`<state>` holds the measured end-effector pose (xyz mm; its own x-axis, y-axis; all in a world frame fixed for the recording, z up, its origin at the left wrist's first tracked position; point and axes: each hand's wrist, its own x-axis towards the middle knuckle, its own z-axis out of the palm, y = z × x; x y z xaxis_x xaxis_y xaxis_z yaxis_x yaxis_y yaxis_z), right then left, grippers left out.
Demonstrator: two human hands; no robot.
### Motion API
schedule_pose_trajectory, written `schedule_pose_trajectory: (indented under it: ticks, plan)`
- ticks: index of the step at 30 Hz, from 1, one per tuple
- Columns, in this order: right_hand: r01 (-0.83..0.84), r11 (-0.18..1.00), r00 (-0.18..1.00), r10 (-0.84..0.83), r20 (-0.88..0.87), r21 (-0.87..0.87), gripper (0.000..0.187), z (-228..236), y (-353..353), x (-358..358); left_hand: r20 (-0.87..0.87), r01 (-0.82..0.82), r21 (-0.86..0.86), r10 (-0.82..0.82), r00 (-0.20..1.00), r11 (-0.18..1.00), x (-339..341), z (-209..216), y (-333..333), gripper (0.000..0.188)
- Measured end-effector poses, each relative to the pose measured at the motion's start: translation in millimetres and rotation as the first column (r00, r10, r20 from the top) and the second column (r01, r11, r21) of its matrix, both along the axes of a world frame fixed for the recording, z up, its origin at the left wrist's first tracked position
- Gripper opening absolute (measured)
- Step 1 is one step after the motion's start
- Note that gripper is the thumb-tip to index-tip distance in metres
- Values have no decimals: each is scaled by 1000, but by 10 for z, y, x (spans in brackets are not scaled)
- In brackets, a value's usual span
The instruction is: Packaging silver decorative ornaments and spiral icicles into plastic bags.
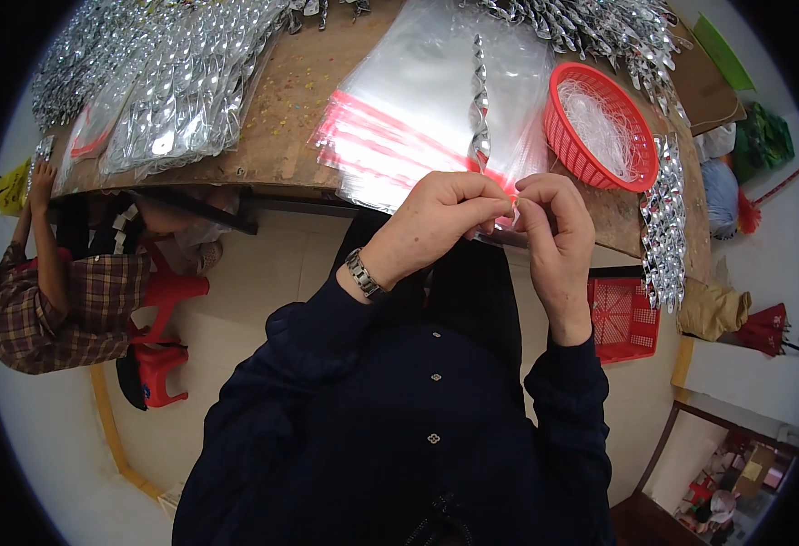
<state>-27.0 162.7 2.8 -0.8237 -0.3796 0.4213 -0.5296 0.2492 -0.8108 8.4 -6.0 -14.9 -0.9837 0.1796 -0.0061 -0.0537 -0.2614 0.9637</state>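
Observation:
A silver twisted spiral strip [480, 100] lies lengthwise over a stack of clear plastic bags [418, 82] with red-pink edges. Its near end runs in behind the fingers of my left hand [440, 218], which is closed in a pinch around it. Close beside, my right hand [559, 232] is also closed, thumb against fingertips. Between the two pinches shows a small pale and orange-pink bit [514, 207], too small to name. Both hands are over the front edge of the bags.
Right of the bags, a red plastic basket [641, 136] holds clear thread [595, 123]. Silver spirals hang off the table's right edge [663, 227], and more are heaped left [190, 100]. A red crate [622, 318] stands below. At left another person [72, 300] sits by red stools [158, 364].

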Motion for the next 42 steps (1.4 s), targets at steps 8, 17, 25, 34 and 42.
schedule_pose_trajectory:
  ticks: [8, 17, 25, 34, 42]
  plan:
    - [-13, 1000, 997, 15, -81, 28, 5, -14, -7, 0, 6, 25, -11, -25, 1000, 1000, -1, -9, 12, 15]
    - [16, 1000, 1000, -16, 25, 19, 4, -36, 56, 21, 18, -29, 19, 28, 999, 999, 7, 21, 67, 14]
    - [83, 997, 990, -83, -118, -1, 5, 24, 53, 183, 24, -96, 1, 96, 995, 995, 5, 32, 89, 14]
    - [174, 983, 963, -158, -219, 52, 6, 22, -38, 179, -7, -101, -29, 101, 995, 994, 31, 29, 121, 15]
    - [182, 981, 954, -158, -253, 73, 5, 3, -70, 198, 38, -91, -10, 91, 995, 996, 42, -34, 112, 17]
